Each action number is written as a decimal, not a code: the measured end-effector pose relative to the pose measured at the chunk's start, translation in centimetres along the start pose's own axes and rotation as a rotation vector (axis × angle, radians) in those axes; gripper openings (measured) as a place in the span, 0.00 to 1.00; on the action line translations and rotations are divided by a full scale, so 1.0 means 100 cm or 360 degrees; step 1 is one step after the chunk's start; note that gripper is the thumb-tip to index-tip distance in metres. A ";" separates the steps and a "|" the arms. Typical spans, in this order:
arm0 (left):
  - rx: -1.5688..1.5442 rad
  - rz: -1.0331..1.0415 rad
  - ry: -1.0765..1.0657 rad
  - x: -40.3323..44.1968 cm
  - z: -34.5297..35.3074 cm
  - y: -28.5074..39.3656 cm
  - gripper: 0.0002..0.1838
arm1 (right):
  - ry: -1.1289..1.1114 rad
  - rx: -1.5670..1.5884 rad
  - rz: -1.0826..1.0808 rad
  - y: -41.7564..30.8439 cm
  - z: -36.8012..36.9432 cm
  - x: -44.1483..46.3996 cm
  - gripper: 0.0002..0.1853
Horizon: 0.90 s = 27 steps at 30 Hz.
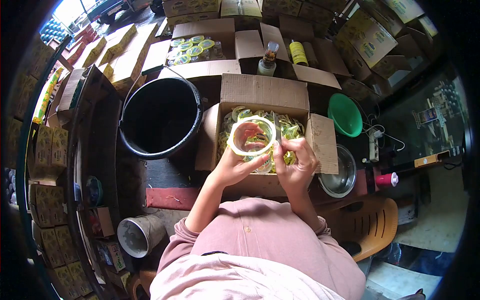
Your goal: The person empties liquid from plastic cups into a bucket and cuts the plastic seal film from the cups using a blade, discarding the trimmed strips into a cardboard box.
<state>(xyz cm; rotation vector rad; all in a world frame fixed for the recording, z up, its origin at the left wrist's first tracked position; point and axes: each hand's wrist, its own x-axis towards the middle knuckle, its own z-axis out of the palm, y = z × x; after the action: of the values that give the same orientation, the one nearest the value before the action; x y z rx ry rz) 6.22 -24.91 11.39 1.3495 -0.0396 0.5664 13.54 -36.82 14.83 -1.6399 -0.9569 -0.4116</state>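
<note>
My left hand (231,166) is wrapped round a clear plastic cup (234,134), whose open mouth tilts towards me. A yellow-green border runs round the cup's rim, and fingers show through its wall. Pinched in my right hand (296,162) is a knife (278,129), its narrow metal blade pointing away from me beside the rim. Both hands are above the near side of an open cardboard box (264,90). Yellow-green plastic scraps (292,129) fill this box, along with some clear cup pieces.
A large black bucket (131,147) stands left of the box. At the right are a green basin (345,115) and a metal bowl (351,170). Behind, another carton (202,29) holds several sealed cups (194,51). A grey bucket (131,235) lies tilted below left.
</note>
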 end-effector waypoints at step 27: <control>-0.0398 -0.0060 0.0014 0.001 0.007 -0.005 0.34 | 0.0101 -0.0182 -0.0099 -0.002 0.003 0.000 0.07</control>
<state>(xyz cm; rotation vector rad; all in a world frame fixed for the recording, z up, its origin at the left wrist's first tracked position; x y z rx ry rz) 6.70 -25.53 11.16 1.1025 -0.0750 0.5177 13.31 -36.54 14.92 -1.6930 -0.9532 -0.5665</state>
